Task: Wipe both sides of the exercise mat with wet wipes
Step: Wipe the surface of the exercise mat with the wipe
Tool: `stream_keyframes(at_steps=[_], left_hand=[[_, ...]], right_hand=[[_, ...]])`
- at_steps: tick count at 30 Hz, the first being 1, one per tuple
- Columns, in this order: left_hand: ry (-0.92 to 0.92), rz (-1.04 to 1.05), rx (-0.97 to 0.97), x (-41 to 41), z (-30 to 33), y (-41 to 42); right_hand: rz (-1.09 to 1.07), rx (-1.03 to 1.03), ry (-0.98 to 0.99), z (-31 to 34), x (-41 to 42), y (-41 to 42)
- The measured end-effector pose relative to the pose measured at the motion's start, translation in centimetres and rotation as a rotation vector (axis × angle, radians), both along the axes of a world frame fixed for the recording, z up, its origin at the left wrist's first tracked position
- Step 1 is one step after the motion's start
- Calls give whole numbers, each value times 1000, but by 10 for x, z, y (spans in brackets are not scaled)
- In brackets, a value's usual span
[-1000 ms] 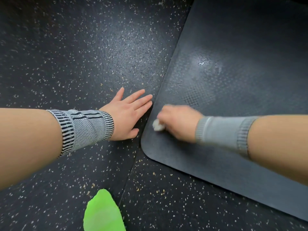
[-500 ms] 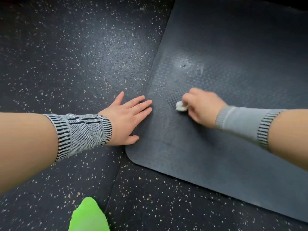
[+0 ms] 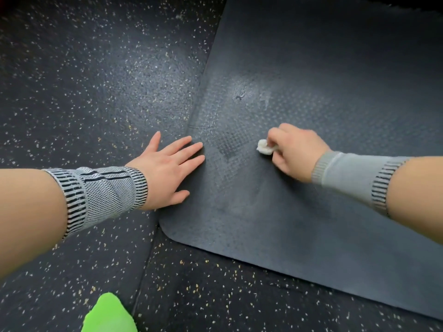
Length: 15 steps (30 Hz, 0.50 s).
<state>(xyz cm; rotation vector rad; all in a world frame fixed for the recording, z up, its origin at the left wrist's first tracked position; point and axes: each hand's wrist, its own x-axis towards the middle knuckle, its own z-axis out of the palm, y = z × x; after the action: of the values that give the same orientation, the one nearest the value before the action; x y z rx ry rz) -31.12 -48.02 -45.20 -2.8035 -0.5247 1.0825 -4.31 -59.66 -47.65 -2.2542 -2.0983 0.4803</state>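
- A dark rubber floor (image 3: 79, 75) flecked with pale specks fills the left half and the bottom of the frame; a bright green object (image 3: 109, 313) juts in at the lower left edge, and what it is cannot be told.
- The left hand (image 3: 167, 170) lies flat at centre left, fingers (image 3: 189, 149) straight and spread, holding nothing; the fingertips rest over the near-left edge of the exercise mat (image 3: 323, 68), apparently pinning it in place.
- The mat covers the centre and right of the frame, lying flat on the floor with its rounded corner at lower centre.
- A paler, streaked damp-looking patch (image 3: 239, 130) shows between the two hands and just above them, suggesting this corner has been wiped.
- The right hand (image 3: 297, 149), at centre right, has its fingers curled round a small balled white wet wipe (image 3: 265, 147) pressed against the mat.
- Judged from this, the task is at an early stage: most of the visible upper face looks dry and unwiped, and the underside has yet to be turned up.
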Motion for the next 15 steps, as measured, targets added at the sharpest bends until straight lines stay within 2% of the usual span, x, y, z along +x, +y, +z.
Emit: stream_keyframes(at_steps=[2, 4, 6, 7, 9, 12, 13, 15], left_hand=[[-12, 20, 10, 3, 0, 2], [-22, 32, 23, 6, 0, 5], [-24, 49, 31, 7, -1, 7], [-18, 53, 34, 8, -1, 7], [-4, 52, 44, 8, -1, 6], [-24, 78, 74, 7, -2, 7], [-33, 93, 85, 6, -1, 9], [-45, 120, 93, 4, 1, 14]], right_hand=[[125, -66, 97, 4, -30, -20], [377, -110, 246, 7, -62, -47], [517, -96, 225, 4, -63, -46], [480, -99, 166, 4, -53, -33], [234, -74, 22, 1, -24, -1], [-89, -15, -41, 0, 6, 26], [-105, -12, -23, 0, -3, 23], [27, -95, 69, 2, -39, 5]])
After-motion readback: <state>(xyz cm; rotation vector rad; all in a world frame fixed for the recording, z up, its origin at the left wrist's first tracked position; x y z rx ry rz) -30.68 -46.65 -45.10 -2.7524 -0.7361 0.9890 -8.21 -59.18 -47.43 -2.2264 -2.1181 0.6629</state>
